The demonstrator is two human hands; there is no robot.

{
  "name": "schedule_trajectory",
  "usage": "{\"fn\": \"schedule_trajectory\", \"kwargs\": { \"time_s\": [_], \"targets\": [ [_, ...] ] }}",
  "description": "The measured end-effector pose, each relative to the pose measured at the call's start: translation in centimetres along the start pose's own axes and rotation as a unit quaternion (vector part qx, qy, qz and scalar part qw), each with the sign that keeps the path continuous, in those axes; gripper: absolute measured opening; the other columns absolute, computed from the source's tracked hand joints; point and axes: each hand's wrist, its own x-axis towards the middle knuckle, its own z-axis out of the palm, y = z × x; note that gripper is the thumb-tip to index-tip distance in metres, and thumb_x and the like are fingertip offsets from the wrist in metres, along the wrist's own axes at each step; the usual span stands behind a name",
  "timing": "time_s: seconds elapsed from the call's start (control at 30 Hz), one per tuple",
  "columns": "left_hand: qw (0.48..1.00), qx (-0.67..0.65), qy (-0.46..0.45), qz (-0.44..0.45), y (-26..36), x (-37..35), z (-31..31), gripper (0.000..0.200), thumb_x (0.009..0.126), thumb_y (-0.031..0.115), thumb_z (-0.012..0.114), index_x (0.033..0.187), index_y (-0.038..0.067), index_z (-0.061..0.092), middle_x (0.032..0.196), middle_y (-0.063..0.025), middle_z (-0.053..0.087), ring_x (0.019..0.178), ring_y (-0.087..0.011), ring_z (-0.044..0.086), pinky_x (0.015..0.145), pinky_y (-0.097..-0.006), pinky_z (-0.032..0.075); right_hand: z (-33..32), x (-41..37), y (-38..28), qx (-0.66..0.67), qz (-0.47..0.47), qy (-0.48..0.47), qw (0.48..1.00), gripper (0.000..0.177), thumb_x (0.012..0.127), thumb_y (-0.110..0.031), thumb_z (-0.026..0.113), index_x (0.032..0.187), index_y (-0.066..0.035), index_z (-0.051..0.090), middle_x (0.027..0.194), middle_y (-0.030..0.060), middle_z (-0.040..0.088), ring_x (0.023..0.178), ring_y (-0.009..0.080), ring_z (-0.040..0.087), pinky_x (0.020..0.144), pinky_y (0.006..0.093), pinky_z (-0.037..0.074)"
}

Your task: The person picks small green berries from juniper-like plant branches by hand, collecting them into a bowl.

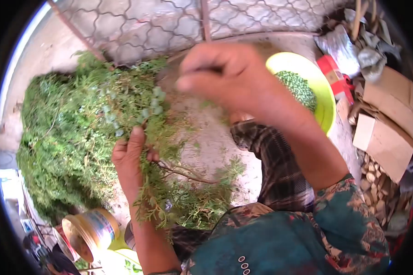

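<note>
My left hand [129,153] is closed around the woody stem of a leafy evergreen branch [183,173], its thumb on top. Small blue-green cones [155,103] sit on the sprigs just beyond the thumb. The branch's green foliage hangs over my forearm and spreads above my lap. My right hand [231,71] is raised to the right of the cones, apart from the branch and slightly blurred. Its fingers are curled toward the thumb; whatever may be between them is hidden. Beyond my right forearm stands a yellow-green basin [326,87] holding many small green cones [297,89].
A large heap of cut evergreen branches [59,137] lies to the left. Behind is a metal lattice fence [147,30]. Flattened cardboard [387,130], a red box [332,75] and wood pieces [374,183] line the right. A tipped bucket [89,231] is at lower left.
</note>
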Motion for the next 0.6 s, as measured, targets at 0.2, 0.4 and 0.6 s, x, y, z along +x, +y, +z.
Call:
{"fn": "schedule_trajectory", "kwargs": {
  "time_s": [0.2, 0.4, 0.6],
  "targets": [
    [1.0, -0.012, -0.009, 0.019, 0.4, -0.6, -0.7, 0.015, 0.084, 0.017, 0.066, 0.081, 0.005, 0.058, 0.065, -0.0033, 0.056, 0.047, -0.0107, 0.047, 0.044, -0.0235, 0.039, 6.4, -0.1, 1.0, -0.072, -0.11, -0.024, 0.991, 0.037, 0.076, -0.023, 0.07, 0.103, -0.003, 0.054, 0.081, 0.0135, 0.058, 0.072, 0.0307, 0.056, 0.065, 0.0359, 0.047],
    [0.998, 0.021, 0.027, 0.053, 0.0, -1.4, -0.8, 0.013, 0.082, 0.014, 0.067, 0.08, 0.006, 0.057, 0.071, -0.0038, 0.059, 0.049, -0.0112, 0.05, 0.044, -0.0228, 0.039, 7.3, -0.5, 2.6, -0.104, -0.157, -0.03, 0.982, 0.039, 0.076, -0.025, 0.07, 0.107, -0.005, 0.058, 0.093, 0.0144, 0.058, 0.084, 0.0283, 0.058, 0.074, 0.0357, 0.046],
    [0.995, 0.073, 0.006, 0.067, -0.1, -1.3, -1.8, 0.014, 0.08, 0.014, 0.069, 0.08, 0.007, 0.058, 0.069, -0.0023, 0.058, 0.049, -0.0107, 0.05, 0.045, -0.0228, 0.04, 8.2, 0.1, 3.6, -0.007, -0.124, -0.122, 0.985, 0.024, 0.078, -0.017, 0.068, 0.095, -0.002, 0.062, 0.088, 0.0125, 0.061, 0.081, 0.029, 0.059, 0.074, 0.0346, 0.046]
  ]
}}
